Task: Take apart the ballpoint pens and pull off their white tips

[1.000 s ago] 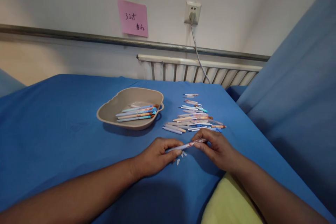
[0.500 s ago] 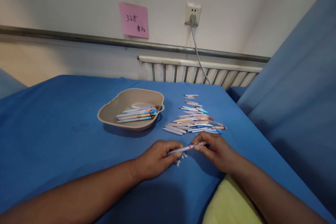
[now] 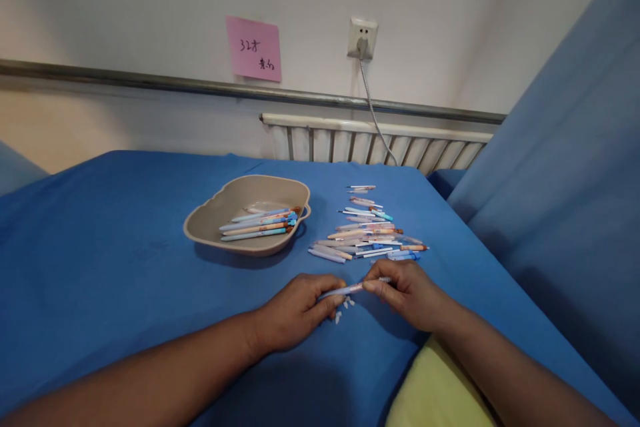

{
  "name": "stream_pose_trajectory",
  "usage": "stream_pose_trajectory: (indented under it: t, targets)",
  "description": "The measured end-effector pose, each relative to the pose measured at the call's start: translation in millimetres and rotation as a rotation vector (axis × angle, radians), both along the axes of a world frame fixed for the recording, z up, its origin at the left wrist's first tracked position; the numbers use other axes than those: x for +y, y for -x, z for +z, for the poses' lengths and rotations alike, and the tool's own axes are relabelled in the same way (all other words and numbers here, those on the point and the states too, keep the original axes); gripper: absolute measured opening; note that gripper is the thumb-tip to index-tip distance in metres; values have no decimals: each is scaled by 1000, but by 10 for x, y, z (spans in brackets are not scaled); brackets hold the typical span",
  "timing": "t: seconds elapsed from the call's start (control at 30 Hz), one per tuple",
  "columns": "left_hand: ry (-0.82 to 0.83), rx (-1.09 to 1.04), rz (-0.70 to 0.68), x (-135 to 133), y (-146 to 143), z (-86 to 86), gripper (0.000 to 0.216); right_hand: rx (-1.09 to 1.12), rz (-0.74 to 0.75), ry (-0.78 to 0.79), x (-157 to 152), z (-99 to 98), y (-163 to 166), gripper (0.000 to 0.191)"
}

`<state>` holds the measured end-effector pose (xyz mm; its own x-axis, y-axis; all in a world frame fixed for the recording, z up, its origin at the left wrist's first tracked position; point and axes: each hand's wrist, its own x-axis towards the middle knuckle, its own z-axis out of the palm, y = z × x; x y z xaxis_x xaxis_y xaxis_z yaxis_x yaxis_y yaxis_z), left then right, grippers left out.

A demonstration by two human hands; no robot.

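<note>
Fingers of the left hand (image 3: 297,315) and right hand (image 3: 413,297) pinch a pale pen (image 3: 344,291) above a blue sheet (image 3: 165,307), its long axis running crosswise between both grips; fingers hide its left end, while white bits (image 3: 339,317) nearby defy identification.

Smooth plastic sheathes the pen (image 3: 345,290) I watch from afar and the loose pen parts (image 3: 367,235); the basin (image 3: 213,217) looks like matt plastic. The blue cloth (image 3: 100,247) appears matt, lightly creased, the yellow fabric (image 3: 440,393) plush. I see a dully shining metal rail (image 3: 150,79) and a matt paper note (image 3: 254,49).
</note>
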<state>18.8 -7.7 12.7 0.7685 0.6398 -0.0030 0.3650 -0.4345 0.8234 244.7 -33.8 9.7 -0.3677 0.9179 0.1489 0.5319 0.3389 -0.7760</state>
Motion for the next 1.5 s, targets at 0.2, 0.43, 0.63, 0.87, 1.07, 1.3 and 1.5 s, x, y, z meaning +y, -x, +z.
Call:
stream_pose_trajectory:
  t: [0.2, 0.43, 0.63, 0.87, 1.07, 1.3, 1.5]
  targets:
    - [-15, 22, -19, -7, 2, -19, 31, 98, 9, 220, -8, -31, 1, 28]
    - [-1, 10, 26, -1, 2, -19, 29, 196, 53, 362, -10, -31, 0, 26]
    - [14, -5, 27, 19, 10, -40, 27, 233, 75, 215, -17, 7, -46, 12]
    - [-27, -28, 13, 1, 1, -16, 30, 70, 78, 168, 21, -63, -57, 18]
    - [-23, -1, 54, 14, -7, 1, 32, 31, 50, 41, 33, -11, -71, 21]
    - [70, -45, 155, 65, -16, 13, 30, 177, -22, 140, 117, 62, -242, 22]
    - [135, -90, 215, 98, -11, -27, 29, 332, -72, 183, 196, 79, -413, 28]
